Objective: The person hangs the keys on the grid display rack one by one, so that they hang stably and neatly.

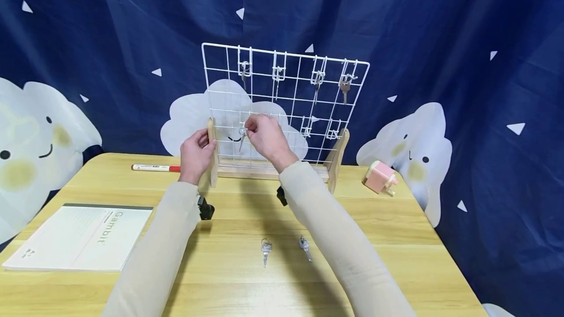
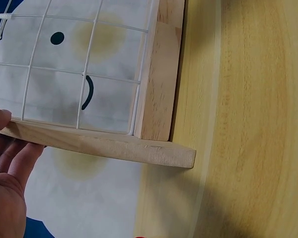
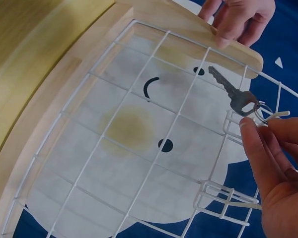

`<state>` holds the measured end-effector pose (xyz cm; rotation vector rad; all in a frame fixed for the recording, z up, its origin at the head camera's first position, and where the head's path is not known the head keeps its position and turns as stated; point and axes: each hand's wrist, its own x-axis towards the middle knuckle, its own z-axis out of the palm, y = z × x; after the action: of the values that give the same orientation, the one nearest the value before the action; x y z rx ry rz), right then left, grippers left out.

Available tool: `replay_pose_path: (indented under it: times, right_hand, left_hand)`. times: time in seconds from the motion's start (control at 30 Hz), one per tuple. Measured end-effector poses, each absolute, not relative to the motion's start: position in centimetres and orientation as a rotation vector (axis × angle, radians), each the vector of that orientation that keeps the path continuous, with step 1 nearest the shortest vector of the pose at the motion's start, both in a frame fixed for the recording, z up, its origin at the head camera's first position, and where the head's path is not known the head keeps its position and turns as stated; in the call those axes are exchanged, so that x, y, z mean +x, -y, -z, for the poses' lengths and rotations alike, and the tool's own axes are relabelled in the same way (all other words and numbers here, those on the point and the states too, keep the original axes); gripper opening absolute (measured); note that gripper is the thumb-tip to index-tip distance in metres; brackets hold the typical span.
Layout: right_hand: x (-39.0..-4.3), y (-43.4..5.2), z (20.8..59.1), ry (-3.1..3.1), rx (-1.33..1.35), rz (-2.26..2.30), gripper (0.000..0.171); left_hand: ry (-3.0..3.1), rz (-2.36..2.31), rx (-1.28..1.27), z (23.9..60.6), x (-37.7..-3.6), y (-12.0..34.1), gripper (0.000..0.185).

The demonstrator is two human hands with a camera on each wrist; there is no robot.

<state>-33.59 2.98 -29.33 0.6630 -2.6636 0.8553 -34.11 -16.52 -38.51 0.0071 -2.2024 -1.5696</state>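
Key [image 3: 237, 95] on ring | right hand [image 1: 267, 137] grip pinches ring at wire grid rack [image 1: 291, 93] hook | left hand [image 1: 196, 152] grip clasps rack's wooden side post [image 1: 213, 151] | on bench [image 1: 246, 268]

White wire grid [image 1: 286, 97] – navy backdrop [image 1: 88, 38], white triangles, clouds.

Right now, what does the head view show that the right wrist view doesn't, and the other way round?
Only the head view shows two loose keys on the table, a booklet and a pink block. Only the right wrist view shows the right hand pinching the key ring at a hook. Both show the wire grid and the left hand on its wooden side post.
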Motion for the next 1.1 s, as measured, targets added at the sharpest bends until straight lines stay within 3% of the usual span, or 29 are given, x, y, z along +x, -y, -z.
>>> replay_pose_path:
  times: [1.1]
  right_hand:
    - [-28.2, -8.1, 32.0, 2.664, 0.989, -0.842, 0.014]
  left_hand:
    - [2.219, 1.546, 0.013, 38.5, -34.0, 16.5, 0.041]
